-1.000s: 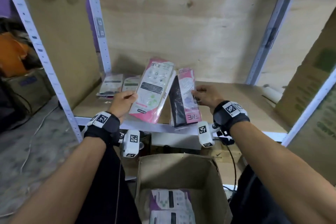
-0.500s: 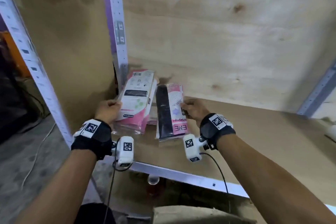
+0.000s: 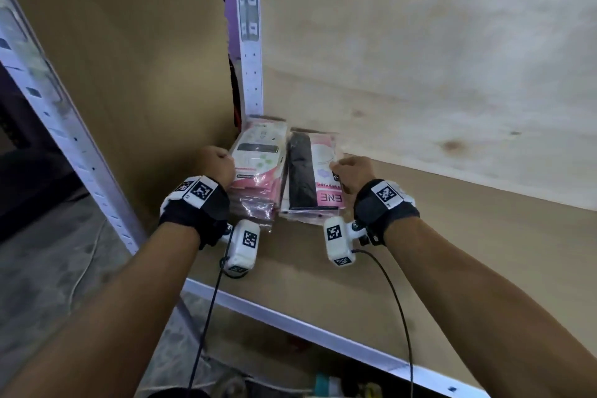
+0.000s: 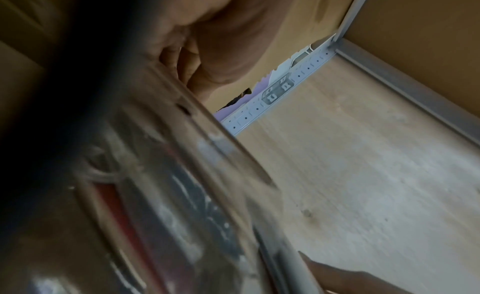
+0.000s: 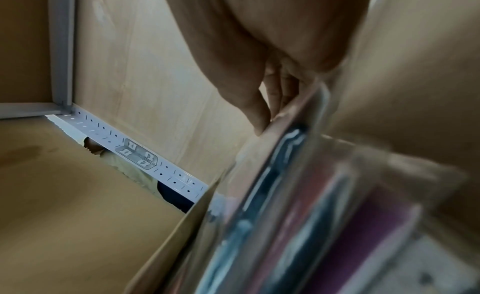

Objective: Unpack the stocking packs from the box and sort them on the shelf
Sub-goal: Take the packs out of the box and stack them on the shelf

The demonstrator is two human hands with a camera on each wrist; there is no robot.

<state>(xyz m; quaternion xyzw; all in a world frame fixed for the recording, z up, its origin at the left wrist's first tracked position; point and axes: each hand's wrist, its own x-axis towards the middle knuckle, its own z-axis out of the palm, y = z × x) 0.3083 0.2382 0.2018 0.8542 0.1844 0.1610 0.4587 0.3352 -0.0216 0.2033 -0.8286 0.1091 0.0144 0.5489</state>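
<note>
Two stacks of stocking packs sit side by side in the back left corner of the plywood shelf (image 3: 452, 252), close to the white perforated upright post (image 3: 250, 42) and nearly against the back panel (image 3: 420, 58). The left stack (image 3: 258, 165) is topped by a clear-wrapped pack showing a white card with a dark band across it, small green marks and a pink lower edge; the loose plastic ends of the packs beneath it bunch toward the shelf's front edge. The right stack (image 3: 311, 171) is topped by a pack with a long black stocking panel on its left half and a pink and white card on its right half, with upside-down letters "ENE" on the pink strip at the near end. The two stacks almost touch along their inner edges. The left hand (image 3: 214, 161) is at the outer left edge of the left stack, fingers curled around the top pack's edge, gripping it. The right hand (image 3: 352, 171) is at the outer right edge of the right stack, thumb and fingers pinching the top pack's edge. Both wrist views are filled with blurred shiny plastic wrap close to the lens, with fingers (image 5: 262, 113) at the pack edge, and the pale back panel beyond
</note>
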